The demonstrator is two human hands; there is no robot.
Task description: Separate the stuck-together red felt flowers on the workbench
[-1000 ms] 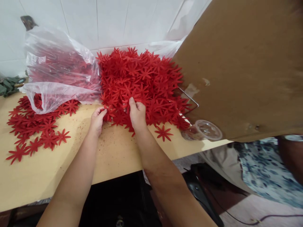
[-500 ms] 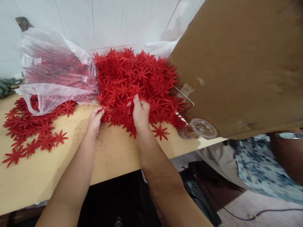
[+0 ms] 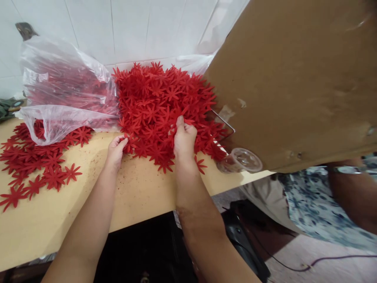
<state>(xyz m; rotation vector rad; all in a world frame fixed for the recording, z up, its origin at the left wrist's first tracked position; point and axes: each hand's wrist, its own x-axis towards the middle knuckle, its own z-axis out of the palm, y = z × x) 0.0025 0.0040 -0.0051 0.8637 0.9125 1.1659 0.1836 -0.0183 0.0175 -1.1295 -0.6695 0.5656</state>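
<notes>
In the head view, a dense heap of red flower shapes (image 3: 159, 92), flat, matte and cloth-like with slim radiating petals, stands in the middle of the pale, smooth table (image 3: 141, 192), against the white tiled wall (image 3: 132, 31). The left hand (image 3: 117, 148) pinches a petal at the heap's near left edge between thumb and fingers. The right hand (image 3: 185, 133), thumb uppermost and fingers curled, is closed on red petals at the heap's front; whether it grips one layer or several is hard to tell. To the left, a thin, crinkled, translucent plastic bag (image 3: 66, 84) holds more red shapes, with a loose spread (image 3: 44, 157) before it. To the right, a round clear plastic cup (image 3: 244, 159) lies tipped beside a broad brown cardboard sheet (image 3: 294, 86).
</notes>
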